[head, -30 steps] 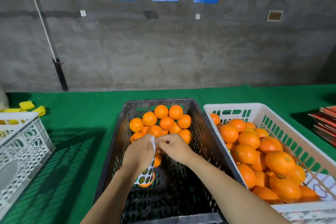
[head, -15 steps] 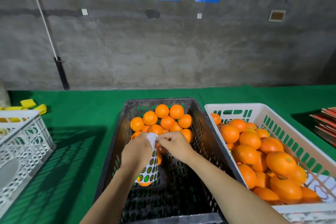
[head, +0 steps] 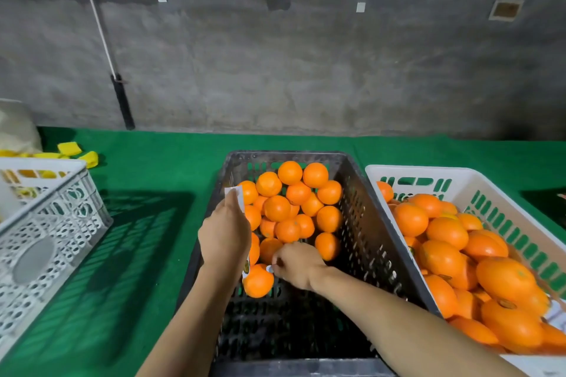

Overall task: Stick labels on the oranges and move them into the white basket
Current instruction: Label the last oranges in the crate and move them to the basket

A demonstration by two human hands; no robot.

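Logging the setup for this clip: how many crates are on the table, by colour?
Black crate: 1
White crates: 2, one on the right holding oranges, one on the left
Total: 3

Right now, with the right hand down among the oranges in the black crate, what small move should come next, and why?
Probably press the small label pinched in the right hand onto the near orange. That hand sits right beside this orange in the black crate, while the left hand holds the label strip aside. Whether the label already touches the peel is unclear.
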